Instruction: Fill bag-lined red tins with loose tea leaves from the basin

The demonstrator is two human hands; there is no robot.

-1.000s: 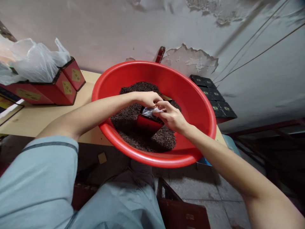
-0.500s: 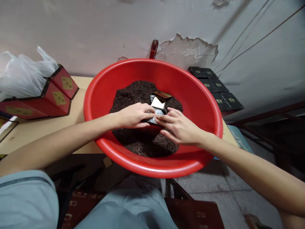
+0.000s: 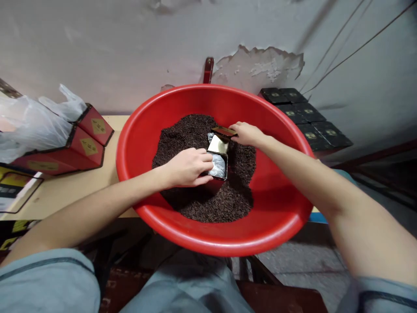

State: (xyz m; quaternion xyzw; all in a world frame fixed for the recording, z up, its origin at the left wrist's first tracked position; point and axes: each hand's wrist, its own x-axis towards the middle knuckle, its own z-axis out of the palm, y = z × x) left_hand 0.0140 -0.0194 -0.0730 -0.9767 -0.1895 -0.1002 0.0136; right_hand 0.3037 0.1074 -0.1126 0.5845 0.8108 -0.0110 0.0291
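A large red plastic basin (image 3: 276, 234) holds a heap of dark loose tea leaves (image 3: 228, 204). Among the leaves stands a square tea tin (image 3: 226, 174) with a dark rim, its mouth filled by a folded clear plastic bag (image 3: 217, 165). My left hand (image 3: 190, 167) is closed over the tin's left side, fingers bent onto its edge. Just behind the mouth lies a shiny gold plate (image 3: 217, 145). Farther back is a dark gold lid (image 3: 224, 131). My right hand (image 3: 246, 132) pinches its right end; the thumb is partly hidden.
Red tins (image 3: 87, 145) with plastic bags rising from their mouths stand left on the wooden table (image 3: 74, 187). Several dark-topped closed tins (image 3: 306, 113) sit behind the basin's right. A peeling wall (image 3: 130, 52) rises close behind, with a red handle-like piece (image 3: 208, 70) against it.
My right hand has left the bag in the tin's mouth and moved back and right to the gold lid. My left hand stays at the tin. The view has shifted slightly.
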